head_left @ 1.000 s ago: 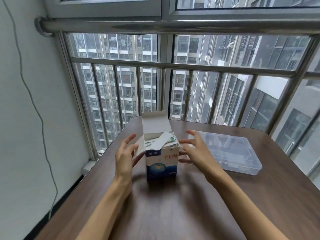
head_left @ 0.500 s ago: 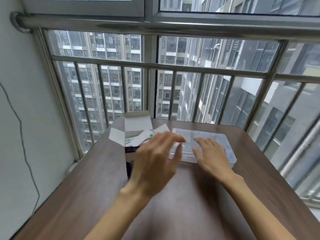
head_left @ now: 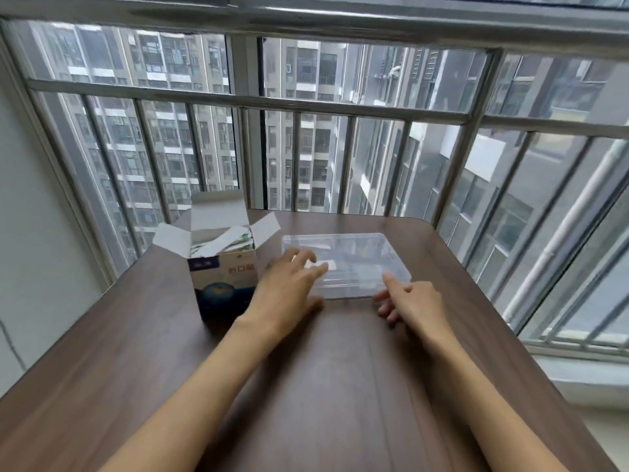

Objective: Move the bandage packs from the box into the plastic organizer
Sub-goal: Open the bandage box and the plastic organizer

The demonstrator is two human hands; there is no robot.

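Bandage packs [head_left: 228,244] sit in the open box [head_left: 223,279] near the table's [head_left: 340,386] far left corner. Both hands have left it for the plastic organizer [head_left: 350,264] (lid apparently closed): left hand [head_left: 289,287] flat on its near-left corner, right hand [head_left: 413,303] loosely curled, forefinger at its near edge, so opening probably comes first.

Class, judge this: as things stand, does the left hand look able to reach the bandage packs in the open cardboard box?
Probably yes. The left hand rests on the clear plastic organizer right beside the open cardboard box; its flaps are up, and the bandage packs lie uncovered.

Head-worn view, forward-down over table [head_left: 340,386]
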